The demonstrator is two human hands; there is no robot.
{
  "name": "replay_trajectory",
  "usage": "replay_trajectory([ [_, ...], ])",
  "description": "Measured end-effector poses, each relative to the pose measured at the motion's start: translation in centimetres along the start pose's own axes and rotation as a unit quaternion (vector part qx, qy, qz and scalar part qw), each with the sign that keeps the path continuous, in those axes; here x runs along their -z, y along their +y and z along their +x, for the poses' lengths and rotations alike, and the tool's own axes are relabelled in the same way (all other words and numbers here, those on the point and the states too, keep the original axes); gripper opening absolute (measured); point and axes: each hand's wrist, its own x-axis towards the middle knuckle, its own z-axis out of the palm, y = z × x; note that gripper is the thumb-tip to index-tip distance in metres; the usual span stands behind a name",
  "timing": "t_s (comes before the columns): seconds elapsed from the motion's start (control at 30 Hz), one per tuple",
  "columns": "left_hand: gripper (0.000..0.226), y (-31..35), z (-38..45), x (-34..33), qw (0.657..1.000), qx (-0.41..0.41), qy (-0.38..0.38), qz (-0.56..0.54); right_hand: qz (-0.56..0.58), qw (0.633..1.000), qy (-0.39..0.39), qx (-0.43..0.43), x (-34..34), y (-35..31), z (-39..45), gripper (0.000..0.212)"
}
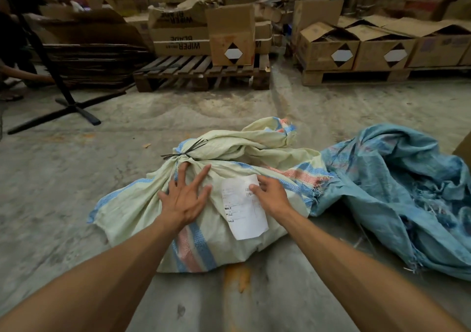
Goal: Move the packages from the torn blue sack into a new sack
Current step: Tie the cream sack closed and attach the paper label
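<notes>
head view: the left hand lies flat with spread fingers on the new sack, just below its black tie. the right hand touches the paper label, fingers loosely bent. the torn blue sack lies limp beside the right hand. i judge the moving is finished; the next move needs pressing the label. packages are hidden inside.
</notes>
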Motion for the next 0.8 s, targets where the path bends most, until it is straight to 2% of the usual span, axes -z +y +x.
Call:
replay_trajectory([
  [0.03,0.061,0.2,0.4,-0.3,1.000,0.010,-0.004,0.006,-0.007,1.000,0.018,-0.004,-0.3,0.0,0.5,0.021],
  [0.17,0.101,0.0,0.4,-1.5,0.996,0.006,-0.013,0.092,-0.068,0.995,0.064,-0.015,-1.0,0.7,1.8,0.027],
  [0.27,0.113,-0.8,0.4,-2.1,0.993,0.004,-0.008,0.120,-0.123,0.989,0.080,0.008,-1.1,1.1,1.7,0.023],
  [0.33,0.116,-1.2,0.6,-2.1,0.992,0.006,-0.001,0.126,-0.163,0.983,0.084,0.031,-1.2,1.2,1.6,0.028],
  [0.43,0.118,-1.7,0.7,-2.1,0.990,-0.009,0.025,0.139,-0.249,0.957,0.106,0.103,-1.2,1.0,1.3,0.039],
  [0.5,0.118,-1.9,0.5,-2.1,0.990,-0.013,0.033,0.135,-0.308,0.918,0.125,0.215,-0.9,0.8,1.0,0.035],
  [0.57,0.115,-2.2,0.3,-1.9,0.993,-0.016,0.046,0.109,-0.366,0.853,0.106,0.357,-0.8,0.5,0.4,0.029],
  [0.63,0.097,-2.7,0.1,-1.6,0.995,-0.046,0.059,0.069,-0.403,0.809,0.020,0.427,-0.9,0.9,-0.1,0.027],
  [0.73,0.051,-3.6,-0.4,-1.2,0.990,-0.106,0.068,0.060,-0.467,0.815,-0.112,0.325,-1.2,2.0,-0.8,0.065],
  [0.8,0.044,-3.8,-0.7,-1.3,0.992,-0.095,0.059,0.056,-0.508,0.803,-0.135,0.280,-1.2,2.5,-0.6,0.082],
])
